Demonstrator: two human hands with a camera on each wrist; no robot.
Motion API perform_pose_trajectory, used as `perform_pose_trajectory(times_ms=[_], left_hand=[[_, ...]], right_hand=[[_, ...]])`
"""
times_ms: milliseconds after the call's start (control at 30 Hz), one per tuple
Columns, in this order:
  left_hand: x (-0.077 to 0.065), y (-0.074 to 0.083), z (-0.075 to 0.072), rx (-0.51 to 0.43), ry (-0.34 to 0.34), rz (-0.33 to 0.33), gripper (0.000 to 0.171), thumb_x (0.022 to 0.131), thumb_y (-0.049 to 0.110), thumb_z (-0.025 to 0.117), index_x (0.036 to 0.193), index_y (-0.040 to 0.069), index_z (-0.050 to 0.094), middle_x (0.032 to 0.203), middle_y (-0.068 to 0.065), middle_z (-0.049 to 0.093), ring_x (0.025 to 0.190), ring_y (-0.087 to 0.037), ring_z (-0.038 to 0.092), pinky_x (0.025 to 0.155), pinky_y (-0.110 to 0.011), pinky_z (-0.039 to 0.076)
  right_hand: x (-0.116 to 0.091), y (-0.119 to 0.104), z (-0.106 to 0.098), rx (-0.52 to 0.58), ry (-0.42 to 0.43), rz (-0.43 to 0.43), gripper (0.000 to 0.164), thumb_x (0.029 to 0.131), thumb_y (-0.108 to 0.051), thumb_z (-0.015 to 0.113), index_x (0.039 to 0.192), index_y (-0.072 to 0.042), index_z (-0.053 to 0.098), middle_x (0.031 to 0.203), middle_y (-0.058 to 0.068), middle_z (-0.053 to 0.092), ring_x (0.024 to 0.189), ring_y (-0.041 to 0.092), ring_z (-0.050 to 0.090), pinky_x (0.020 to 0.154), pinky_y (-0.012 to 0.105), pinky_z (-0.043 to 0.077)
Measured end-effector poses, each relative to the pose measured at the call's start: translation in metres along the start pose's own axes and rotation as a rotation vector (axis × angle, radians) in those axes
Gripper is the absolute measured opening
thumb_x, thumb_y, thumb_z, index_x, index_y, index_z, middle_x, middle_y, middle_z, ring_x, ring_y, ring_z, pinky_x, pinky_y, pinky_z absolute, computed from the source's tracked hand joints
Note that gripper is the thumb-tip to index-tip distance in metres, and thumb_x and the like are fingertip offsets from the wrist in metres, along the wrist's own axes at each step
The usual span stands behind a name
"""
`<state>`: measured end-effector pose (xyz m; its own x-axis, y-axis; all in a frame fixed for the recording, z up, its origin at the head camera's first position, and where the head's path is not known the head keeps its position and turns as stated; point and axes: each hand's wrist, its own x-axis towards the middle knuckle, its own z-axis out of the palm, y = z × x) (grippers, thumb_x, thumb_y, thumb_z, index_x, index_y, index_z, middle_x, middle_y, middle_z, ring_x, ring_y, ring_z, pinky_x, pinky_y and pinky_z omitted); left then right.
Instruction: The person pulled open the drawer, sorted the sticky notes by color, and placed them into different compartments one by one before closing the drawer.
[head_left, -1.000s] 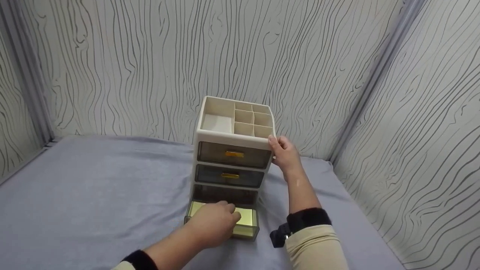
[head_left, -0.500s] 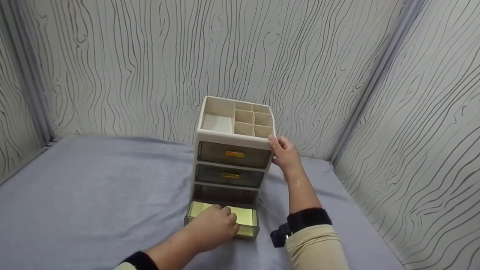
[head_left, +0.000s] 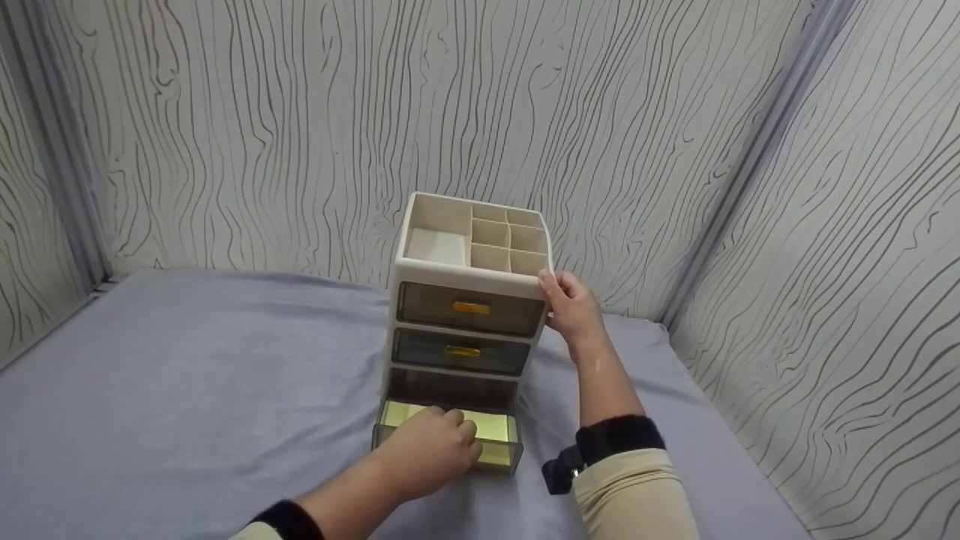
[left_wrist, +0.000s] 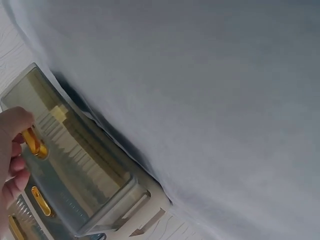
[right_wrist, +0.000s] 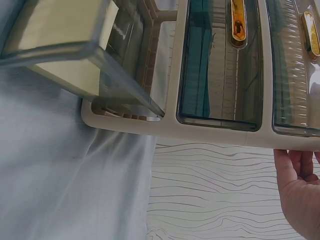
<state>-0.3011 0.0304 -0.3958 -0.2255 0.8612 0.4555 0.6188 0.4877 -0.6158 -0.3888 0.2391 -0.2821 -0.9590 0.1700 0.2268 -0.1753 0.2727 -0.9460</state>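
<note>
A cream desktop drawer unit [head_left: 466, 268] stands on the cloth, its bottom drawer [head_left: 499, 456] pulled out. My left hand [head_left: 429, 454] is at the front of that drawer; in the left wrist view its thumb and fingers pinch the gold handle [left_wrist: 34, 144]. Pale yellow, flat-topped paper-like pieces [head_left: 487, 426] lie inside the drawer, partly hidden by the hand. My right hand [head_left: 574, 309] grips the unit's upper right side, thumb on the front corner and fingers along the side. Two smoky drawers above, the top one [head_left: 506, 311] and the middle one [head_left: 491, 358], are closed.
The top tray [head_left: 435, 247] of the unit has one large compartment and several small ones. Grey-blue cloth [head_left: 187, 397] covers the table. Wood-grain patterned panels [head_left: 262, 135] rise behind and at both sides.
My left hand has gone from over the drawer's contents to its front handle. The bottom drawer has slid slightly inward over the last half second. The right hand keeps its grip.
</note>
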Motion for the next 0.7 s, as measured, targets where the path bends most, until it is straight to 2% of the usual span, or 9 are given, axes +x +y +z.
perform_pose_trajectory(times_ms=[300,400,600,700], left_hand=[[0.005,0.002,0.008,-0.039,0.007,-0.06,0.015,0.076,0.018,0.061,0.064,0.02,0.053,0.063,0.005,0.047,0.051,-0.01,0.043,0.036,-0.024,0.027],[0.008,0.001,0.008,-0.058,-0.018,-0.078,0.014,0.078,0.018,0.061,0.066,0.02,0.054,0.064,0.005,0.047,0.052,-0.011,0.044,0.036,-0.025,0.027],[0.012,0.0,0.012,-0.082,-0.063,-0.1,0.012,0.079,0.017,0.061,0.068,0.019,0.055,0.066,0.004,0.048,0.054,-0.011,0.045,0.036,-0.025,0.029],[0.014,-0.002,0.014,-0.095,-0.091,-0.112,0.012,0.079,0.016,0.061,0.069,0.019,0.055,0.067,0.004,0.049,0.055,-0.011,0.046,0.037,-0.026,0.029]], right_hand=[[0.0,-0.001,-0.001,-0.016,-0.004,0.013,0.033,0.09,-0.041,0.053,0.088,-0.008,0.048,0.105,0.012,0.052,0.099,0.025,0.052,0.088,0.047,0.046],[-0.001,-0.001,-0.001,-0.006,-0.009,0.012,0.034,0.09,-0.041,0.053,0.09,-0.007,0.049,0.106,0.013,0.052,0.101,0.026,0.052,0.089,0.047,0.045],[-0.001,-0.001,-0.001,-0.018,-0.002,0.012,0.033,0.09,-0.04,0.053,0.089,-0.007,0.049,0.099,0.012,0.052,0.094,0.024,0.053,0.086,0.045,0.048],[-0.001,-0.001,-0.001,-0.033,-0.003,0.014,0.033,0.091,-0.04,0.052,0.092,-0.007,0.051,0.104,0.013,0.053,0.098,0.024,0.054,0.086,0.045,0.047]])
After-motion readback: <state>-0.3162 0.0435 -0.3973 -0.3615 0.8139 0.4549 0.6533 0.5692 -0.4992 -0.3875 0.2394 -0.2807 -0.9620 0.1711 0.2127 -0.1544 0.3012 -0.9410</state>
